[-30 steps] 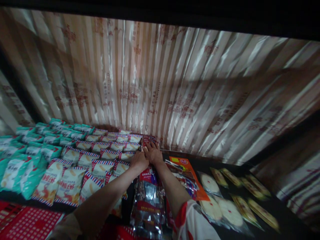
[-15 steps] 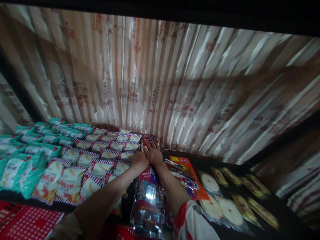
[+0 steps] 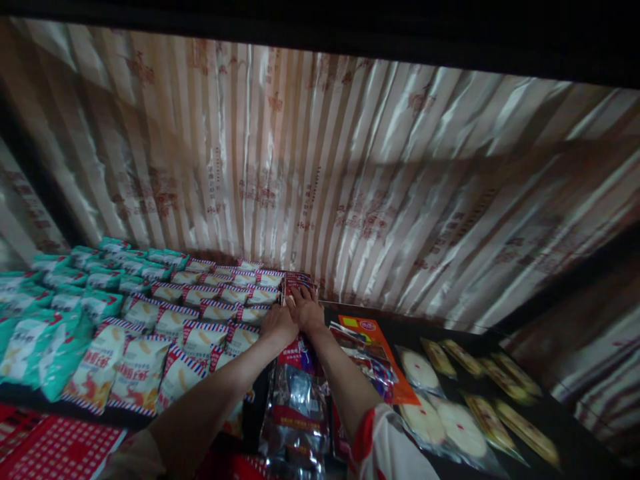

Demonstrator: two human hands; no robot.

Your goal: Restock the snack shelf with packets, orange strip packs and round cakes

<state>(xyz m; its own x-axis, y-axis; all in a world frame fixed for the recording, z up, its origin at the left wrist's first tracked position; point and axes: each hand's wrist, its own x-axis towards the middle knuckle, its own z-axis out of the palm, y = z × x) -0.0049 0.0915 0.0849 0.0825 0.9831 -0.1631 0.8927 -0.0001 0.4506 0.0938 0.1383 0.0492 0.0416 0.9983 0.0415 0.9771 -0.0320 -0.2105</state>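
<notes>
My right hand (image 3: pixel 307 309) lies on a dark red snack packet (image 3: pixel 299 280) at the back of a row, its fingers stretched out over the wrapper. Against it on the left, my left hand (image 3: pixel 279 324) is closed, its fingertips hidden; what they grip I cannot make out. Under and in front of my wrists run more dark red and silver plastic packets (image 3: pixel 300 393), overlapping towards me. Beside my left hand stand rows of white snack bags (image 3: pixel 219 310) with red and blue striped edges.
Teal snack bags (image 3: pixel 100 303) fill the far left. To the right lie an orange packet (image 3: pixel 385 347), round white flat cakes (image 3: pixel 457 423) in clear wrap, and yellow packs (image 3: pixel 527 430). A pleated curtain (image 3: pixel 320 173) hangs behind. A red basket (image 3: pixel 65 447) sits at the lower left.
The view has shifted slightly, so the scene sits a little lower. Both hands stay at the same packet, the right fingers looking a little more spread.
</notes>
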